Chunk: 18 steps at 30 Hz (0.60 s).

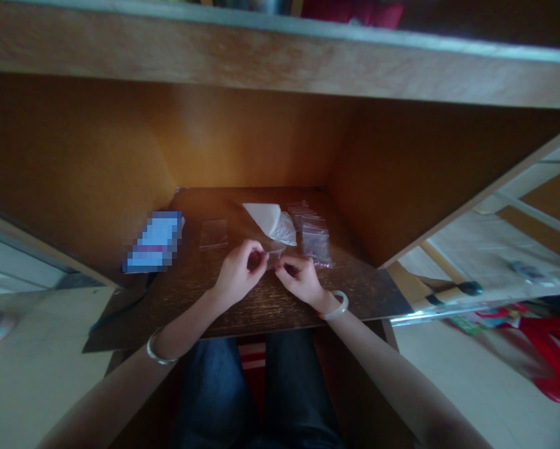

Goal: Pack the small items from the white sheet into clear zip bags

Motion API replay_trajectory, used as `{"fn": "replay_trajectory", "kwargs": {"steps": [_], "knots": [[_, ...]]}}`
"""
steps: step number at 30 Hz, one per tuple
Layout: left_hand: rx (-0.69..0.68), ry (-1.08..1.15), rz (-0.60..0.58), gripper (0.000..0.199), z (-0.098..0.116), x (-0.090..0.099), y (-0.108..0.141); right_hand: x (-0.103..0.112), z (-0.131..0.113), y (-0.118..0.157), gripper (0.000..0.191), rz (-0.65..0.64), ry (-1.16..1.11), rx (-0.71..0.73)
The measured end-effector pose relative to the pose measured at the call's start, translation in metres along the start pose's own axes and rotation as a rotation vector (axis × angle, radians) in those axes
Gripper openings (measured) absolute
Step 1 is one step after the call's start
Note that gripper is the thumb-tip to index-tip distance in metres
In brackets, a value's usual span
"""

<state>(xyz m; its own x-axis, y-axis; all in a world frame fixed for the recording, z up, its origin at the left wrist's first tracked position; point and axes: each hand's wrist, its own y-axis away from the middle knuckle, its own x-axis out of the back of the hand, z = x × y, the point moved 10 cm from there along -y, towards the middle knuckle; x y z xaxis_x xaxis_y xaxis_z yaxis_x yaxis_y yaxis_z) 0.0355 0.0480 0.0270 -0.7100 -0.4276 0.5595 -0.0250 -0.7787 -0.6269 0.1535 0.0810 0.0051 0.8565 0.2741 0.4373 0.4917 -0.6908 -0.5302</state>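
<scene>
Low over the dark wooden surface, my left hand [241,269] and my right hand [302,278] face each other. Both pinch a small clear plastic bag [274,254] between thumb and fingers, one at each side. Just beyond them lies a white paper piece [264,216], with a clear bag holding something pale [284,229] against it. Clear zip bags [315,236] overlap to the right, and some small dark reddish bits show at their near edge. Another flat clear bag [214,234] rests left of my left hand.
A blurred-out screen device [154,242] leans at the left, with a dark cable [125,307] running from it. Wooden side walls [401,174] enclose the surface, and a thick shelf edge [280,59] crosses above. A red stool [549,358] stands at far right.
</scene>
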Motion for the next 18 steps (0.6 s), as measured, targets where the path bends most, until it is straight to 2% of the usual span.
{"fn": "replay_trajectory", "kwargs": {"steps": [2,6,13,16,18], "knots": [[-0.082,0.002,0.028,0.005,0.008,0.003,0.000,-0.001,-0.003,0.000,0.024,-0.003,-0.003,0.013],[-0.244,-0.150,-0.009,0.018,0.022,0.000,0.003,-0.003,-0.010,0.000,0.020,-0.006,0.027,0.064],[-0.254,-0.260,-0.035,0.031,0.022,-0.005,0.003,0.001,-0.019,0.001,0.018,0.033,0.023,0.143],[-0.264,-0.262,0.002,0.033,0.025,-0.003,0.003,0.000,-0.014,0.001,0.018,0.029,-0.055,0.087],[-0.283,-0.233,0.042,0.034,0.028,0.001,0.003,-0.002,-0.005,0.000,0.014,0.009,-0.195,-0.019]]}}
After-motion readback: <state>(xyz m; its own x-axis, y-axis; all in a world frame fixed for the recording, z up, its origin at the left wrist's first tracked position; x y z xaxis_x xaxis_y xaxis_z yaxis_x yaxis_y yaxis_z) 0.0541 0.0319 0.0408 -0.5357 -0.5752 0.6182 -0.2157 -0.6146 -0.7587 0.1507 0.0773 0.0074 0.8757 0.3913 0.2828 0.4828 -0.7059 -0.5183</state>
